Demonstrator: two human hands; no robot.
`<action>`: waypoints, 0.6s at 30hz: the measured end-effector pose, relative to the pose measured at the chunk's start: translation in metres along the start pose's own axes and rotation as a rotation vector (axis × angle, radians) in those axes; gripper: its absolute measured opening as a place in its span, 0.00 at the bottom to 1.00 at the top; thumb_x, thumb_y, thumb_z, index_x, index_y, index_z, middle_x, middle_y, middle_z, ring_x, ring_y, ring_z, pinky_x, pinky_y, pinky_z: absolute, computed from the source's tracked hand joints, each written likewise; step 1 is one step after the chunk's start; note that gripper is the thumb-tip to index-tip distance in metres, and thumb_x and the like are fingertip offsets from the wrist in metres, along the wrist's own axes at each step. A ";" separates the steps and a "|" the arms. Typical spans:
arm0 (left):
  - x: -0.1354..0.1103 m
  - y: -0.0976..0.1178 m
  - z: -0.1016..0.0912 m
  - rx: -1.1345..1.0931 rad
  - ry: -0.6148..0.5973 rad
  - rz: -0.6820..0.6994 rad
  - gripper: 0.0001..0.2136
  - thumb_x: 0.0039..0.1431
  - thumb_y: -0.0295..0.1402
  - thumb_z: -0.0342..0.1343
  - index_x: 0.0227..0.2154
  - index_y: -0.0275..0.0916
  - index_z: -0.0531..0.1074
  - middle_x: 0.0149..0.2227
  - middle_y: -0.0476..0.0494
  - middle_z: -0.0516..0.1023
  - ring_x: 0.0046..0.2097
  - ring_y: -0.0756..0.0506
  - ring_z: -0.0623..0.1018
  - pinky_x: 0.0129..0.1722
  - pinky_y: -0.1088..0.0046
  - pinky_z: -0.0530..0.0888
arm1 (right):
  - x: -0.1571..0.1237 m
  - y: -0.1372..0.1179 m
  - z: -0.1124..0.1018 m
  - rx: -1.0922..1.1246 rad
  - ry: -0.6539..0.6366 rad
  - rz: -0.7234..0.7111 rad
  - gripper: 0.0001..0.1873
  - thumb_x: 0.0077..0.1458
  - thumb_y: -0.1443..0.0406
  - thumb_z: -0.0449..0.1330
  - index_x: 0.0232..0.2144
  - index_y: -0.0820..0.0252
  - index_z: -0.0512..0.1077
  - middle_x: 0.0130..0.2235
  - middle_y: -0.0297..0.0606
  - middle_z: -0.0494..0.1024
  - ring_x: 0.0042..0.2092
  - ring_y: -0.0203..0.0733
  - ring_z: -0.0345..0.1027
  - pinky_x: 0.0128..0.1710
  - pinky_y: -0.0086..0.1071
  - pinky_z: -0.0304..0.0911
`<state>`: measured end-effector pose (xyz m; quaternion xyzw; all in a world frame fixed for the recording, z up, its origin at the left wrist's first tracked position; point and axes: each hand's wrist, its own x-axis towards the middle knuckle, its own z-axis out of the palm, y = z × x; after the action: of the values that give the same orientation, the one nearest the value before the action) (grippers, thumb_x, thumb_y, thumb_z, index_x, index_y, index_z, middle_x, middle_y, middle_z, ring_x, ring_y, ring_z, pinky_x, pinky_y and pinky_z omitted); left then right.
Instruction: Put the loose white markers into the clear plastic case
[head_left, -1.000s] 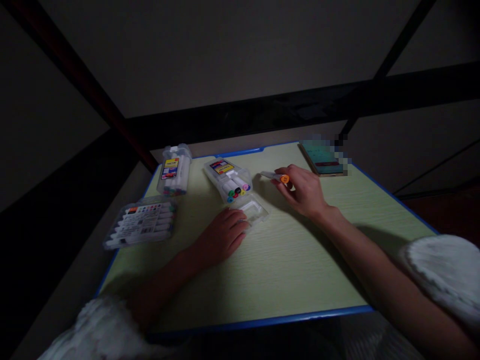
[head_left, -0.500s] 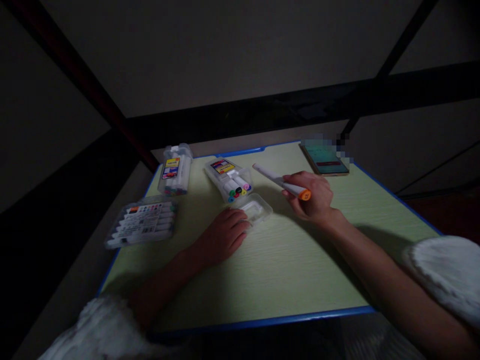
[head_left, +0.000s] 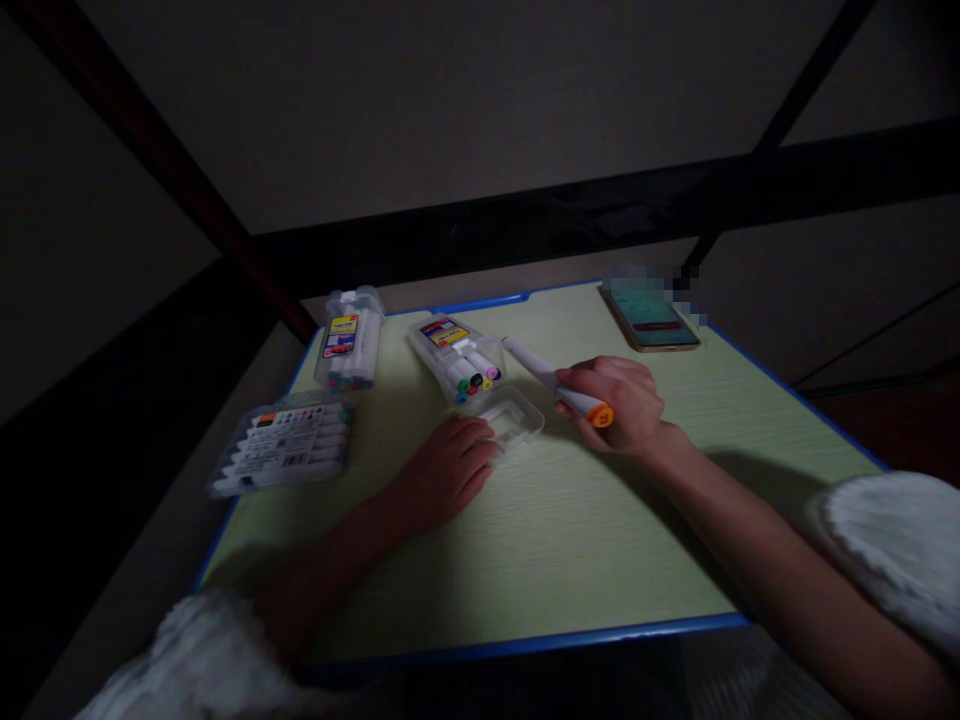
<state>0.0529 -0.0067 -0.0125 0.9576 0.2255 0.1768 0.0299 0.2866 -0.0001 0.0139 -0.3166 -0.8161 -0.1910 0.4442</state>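
My right hand (head_left: 619,400) is closed around a white marker (head_left: 534,362) with an orange end, held at a slant above the table. The orange end points toward me and the thin end points away, near the open marker case. My left hand (head_left: 442,470) rests low on the table, its fingers on the near left edge of the clear lid (head_left: 514,418) of that case. Several markers with coloured ends lie inside the clear marker case (head_left: 448,345), its open end facing me. Part of the lid is hidden under my left fingers.
A second clear marker case (head_left: 351,340) stands at the far left. Nearer, a flat case of markers (head_left: 283,445) overlaps the table's left edge. A phone (head_left: 651,315) lies at the back right. The pale green table (head_left: 570,560) has a blue rim.
My right hand has shifted slightly left and toward me with the marker. The left hand and the cases have stayed where they were.
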 end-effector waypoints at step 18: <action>0.000 -0.001 0.001 0.007 0.006 0.011 0.08 0.60 0.28 0.46 0.40 0.33 0.66 0.43 0.38 0.69 0.49 0.43 0.67 0.51 0.60 0.67 | 0.009 -0.007 -0.005 0.010 0.086 -0.142 0.09 0.59 0.62 0.48 0.32 0.60 0.66 0.22 0.33 0.74 0.19 0.33 0.62 0.18 0.28 0.59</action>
<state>0.0527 -0.0058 -0.0140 0.9583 0.2211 0.1792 0.0249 0.2812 -0.0057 0.0241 -0.2471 -0.8176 -0.2315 0.4657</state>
